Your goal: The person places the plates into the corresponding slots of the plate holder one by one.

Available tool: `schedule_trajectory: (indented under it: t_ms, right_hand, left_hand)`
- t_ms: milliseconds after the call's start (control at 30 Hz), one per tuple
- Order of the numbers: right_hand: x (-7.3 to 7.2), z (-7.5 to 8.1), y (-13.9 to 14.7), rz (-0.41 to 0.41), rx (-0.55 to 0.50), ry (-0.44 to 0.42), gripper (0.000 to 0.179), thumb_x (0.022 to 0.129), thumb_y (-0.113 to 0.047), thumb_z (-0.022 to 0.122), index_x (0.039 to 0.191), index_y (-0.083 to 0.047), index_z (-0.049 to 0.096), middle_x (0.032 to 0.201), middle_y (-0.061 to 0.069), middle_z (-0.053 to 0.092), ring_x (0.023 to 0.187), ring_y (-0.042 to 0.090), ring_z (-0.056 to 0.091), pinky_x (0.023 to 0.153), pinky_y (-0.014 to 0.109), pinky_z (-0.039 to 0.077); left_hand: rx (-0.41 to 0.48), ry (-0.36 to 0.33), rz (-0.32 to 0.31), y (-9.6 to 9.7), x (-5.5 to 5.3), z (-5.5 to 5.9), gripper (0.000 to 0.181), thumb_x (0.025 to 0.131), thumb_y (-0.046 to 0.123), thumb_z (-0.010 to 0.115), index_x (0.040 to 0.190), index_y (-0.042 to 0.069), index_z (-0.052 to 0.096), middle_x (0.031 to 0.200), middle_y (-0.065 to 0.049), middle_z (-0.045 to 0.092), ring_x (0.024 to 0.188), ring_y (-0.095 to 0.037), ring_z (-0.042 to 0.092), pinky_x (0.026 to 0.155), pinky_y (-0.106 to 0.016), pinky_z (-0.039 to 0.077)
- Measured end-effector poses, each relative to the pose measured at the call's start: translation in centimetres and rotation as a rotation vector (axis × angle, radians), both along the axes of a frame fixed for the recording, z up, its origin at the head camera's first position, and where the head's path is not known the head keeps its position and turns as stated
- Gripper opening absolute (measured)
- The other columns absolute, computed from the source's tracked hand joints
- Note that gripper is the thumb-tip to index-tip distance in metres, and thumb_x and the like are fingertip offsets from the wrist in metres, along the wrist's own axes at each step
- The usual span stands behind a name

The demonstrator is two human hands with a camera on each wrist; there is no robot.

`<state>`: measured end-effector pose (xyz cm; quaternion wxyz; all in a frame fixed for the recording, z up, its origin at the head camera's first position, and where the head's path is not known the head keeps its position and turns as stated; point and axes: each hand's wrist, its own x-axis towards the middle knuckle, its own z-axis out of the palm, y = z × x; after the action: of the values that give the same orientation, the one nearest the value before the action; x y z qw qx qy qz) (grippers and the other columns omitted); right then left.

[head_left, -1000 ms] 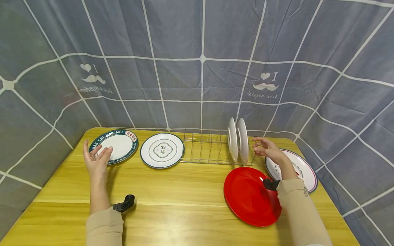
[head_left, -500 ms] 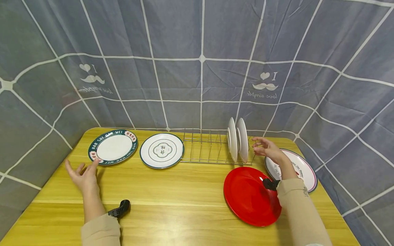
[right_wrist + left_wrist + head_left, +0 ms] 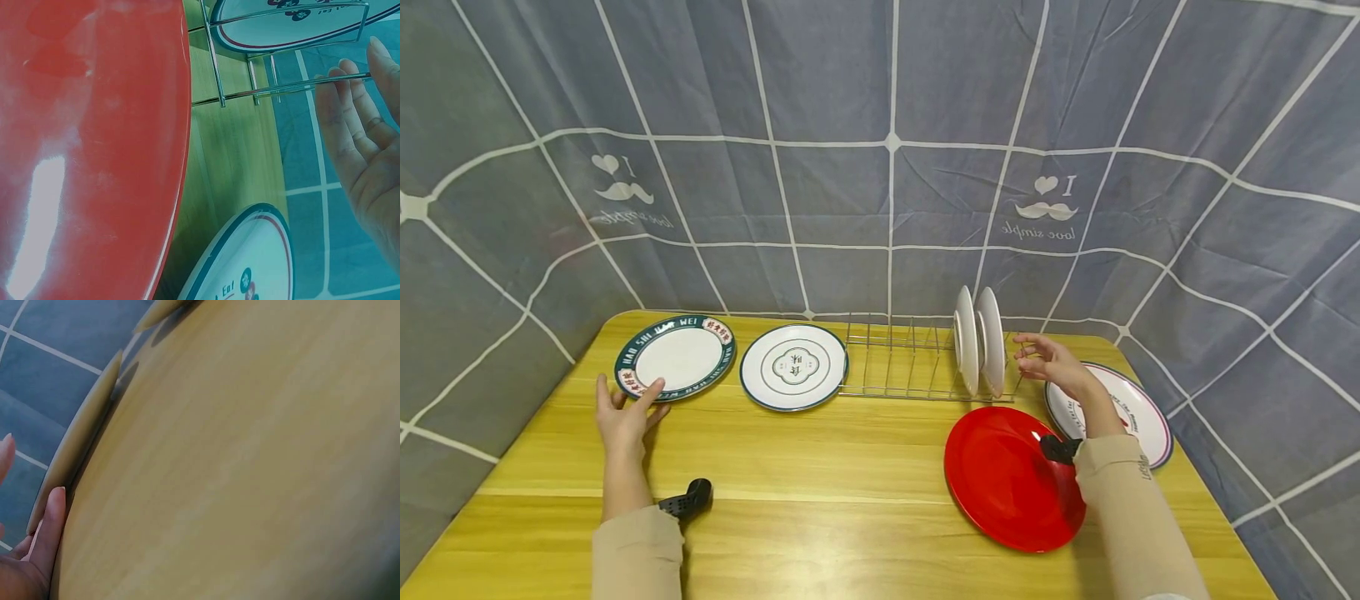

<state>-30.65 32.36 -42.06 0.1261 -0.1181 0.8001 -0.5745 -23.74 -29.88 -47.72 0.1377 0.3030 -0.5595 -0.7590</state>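
A white plate with a dark green lettered rim [image 3: 677, 358] lies at the table's back left. My left hand [image 3: 621, 425] is at its near-left rim, thumb over the edge. In the left wrist view a finger [image 3: 53, 519] reaches along the plate's underside [image 3: 81, 434]. My right hand [image 3: 1060, 367] holds the right end of the wire dish rack [image 3: 925, 398]. The right wrist view shows the rack's wire [image 3: 294, 85] between the thumb and fingers of the right hand [image 3: 375, 162]. Two white plates [image 3: 967, 342] stand upright in the rack's right end.
Left of the rack lies a white plate with a green emblem [image 3: 795, 392]. A large red plate [image 3: 1007, 483] lies before the rack, near my right wrist. Under the right forearm is another white plate [image 3: 1150, 425]. A grey curtain [image 3: 835, 200] hangs behind the table.
My left hand draws back from above the green-rimmed plate to the left, then comes in at its near-left rim. The right hand, rack and plates stay in place.
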Motion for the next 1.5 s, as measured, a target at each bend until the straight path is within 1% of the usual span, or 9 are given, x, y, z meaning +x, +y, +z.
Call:
schedule_trajectory:
  t_ms: [200, 433, 600, 833, 967, 1067, 1133, 1267, 1500]
  right_hand:
    - [-0.1, -0.1, 0.0, -0.003, -0.003, -0.01, 0.049, 0.089, 0.004, 0.052, 0.132, 0.01, 0.029, 0.112, 0.03, 0.042, 0.092, 0.019, 0.059, 0.082, 0.03, 0.053]
    - [0.0, 0.1, 0.0, -0.005, 0.006, -0.012, 0.05, 0.089, 0.003, 0.052, 0.132, 0.01, 0.029, 0.11, 0.025, 0.045, 0.091, 0.016, 0.058, 0.086, 0.034, 0.051]
    - [0.0, 0.2, 0.1, -0.01, 0.008, -0.008, 0.049, 0.089, 0.003, 0.052, 0.132, 0.011, 0.029, 0.109, 0.022, 0.046, 0.092, 0.017, 0.058, 0.086, 0.037, 0.051]
    - [0.0, 0.2, 0.1, -0.012, 0.006, -0.01, 0.05, 0.089, 0.003, 0.052, 0.132, 0.011, 0.029, 0.111, 0.026, 0.044, 0.093, 0.018, 0.058, 0.086, 0.036, 0.051]
    - [0.1, 0.3, 0.0, -0.011, -0.004, -0.01, 0.05, 0.089, 0.004, 0.052, 0.132, 0.011, 0.028, 0.109, 0.023, 0.046, 0.092, 0.016, 0.058, 0.087, 0.038, 0.05]
    - [0.1, 0.4, -0.1, -0.005, -0.006, -0.012, 0.051, 0.088, 0.004, 0.052, 0.132, 0.011, 0.027, 0.107, 0.018, 0.048, 0.092, 0.015, 0.058, 0.087, 0.037, 0.051]
    - [0.1, 0.4, -0.1, -0.006, -0.007, -0.014, 0.051, 0.088, 0.004, 0.052, 0.132, 0.011, 0.028, 0.105, 0.016, 0.049, 0.092, 0.014, 0.058, 0.086, 0.035, 0.051]
    - [0.1, 0.4, -0.1, -0.009, -0.003, -0.019, 0.051, 0.088, 0.005, 0.052, 0.132, 0.011, 0.028, 0.103, 0.011, 0.05, 0.091, 0.015, 0.057, 0.086, 0.036, 0.051]
    - [0.1, 0.3, 0.0, -0.011, 0.009, -0.021, 0.051, 0.088, 0.004, 0.052, 0.132, 0.011, 0.028, 0.099, 0.002, 0.051, 0.091, 0.013, 0.058, 0.089, 0.043, 0.049]
  left_hand:
    - [-0.087, -0.091, -0.108, -2.3, -1.8, -2.0, 0.11, 0.07, 0.014, 0.079, 0.144, 0.041, 0.001, 0.153, 0.004, -0.007, 0.058, -0.001, 0.058, 0.053, -0.028, 0.056]
    - [-0.246, -0.113, -0.163, -0.5, -0.5, 0.5, 0.09, 0.084, 0.006, 0.061, 0.148, 0.022, -0.001, 0.152, -0.008, -0.01, 0.054, 0.005, 0.052, 0.053, -0.017, 0.053]
    - [-0.315, -0.128, -0.178, -0.1, -0.3, 1.0, 0.083, 0.087, 0.006, 0.057, 0.148, 0.014, 0.002, 0.151, -0.013, -0.011, 0.056, 0.008, 0.047, 0.057, -0.013, 0.052]
    - [-0.146, -0.074, -0.106, 0.2, -0.1, 1.2, 0.085, 0.083, -0.003, 0.057, 0.148, 0.018, 0.006, 0.152, -0.004, -0.009, 0.06, 0.007, 0.049, 0.063, -0.01, 0.051]
    - [-0.019, -0.022, -0.044, 0.2, 0.2, 1.1, 0.091, 0.077, -0.007, 0.064, 0.148, 0.021, 0.013, 0.15, -0.003, 0.01, 0.06, 0.003, 0.054, 0.06, -0.013, 0.053]
    - [0.066, 0.014, -0.016, -0.1, 0.3, 1.0, 0.095, 0.073, -0.009, 0.068, 0.147, 0.025, 0.018, 0.126, -0.004, 0.035, 0.062, -0.001, 0.057, 0.059, -0.016, 0.054]
    - [0.105, 0.025, -0.019, -0.3, 0.4, 0.9, 0.094, 0.074, -0.009, 0.067, 0.146, 0.027, 0.019, 0.11, 0.001, 0.038, 0.063, -0.002, 0.058, 0.059, -0.017, 0.054]
    - [0.183, 0.056, -0.063, -0.7, 0.6, 0.8, 0.093, 0.078, -0.008, 0.064, 0.147, 0.03, 0.015, 0.123, -0.002, 0.036, 0.067, -0.003, 0.06, 0.063, -0.019, 0.055]
    - [0.25, 0.156, -0.157, -1.1, 0.9, 0.5, 0.095, 0.081, -0.008, 0.06, 0.146, 0.035, 0.006, 0.151, 0.005, -0.002, 0.079, 0.0, 0.058, 0.069, -0.02, 0.055]
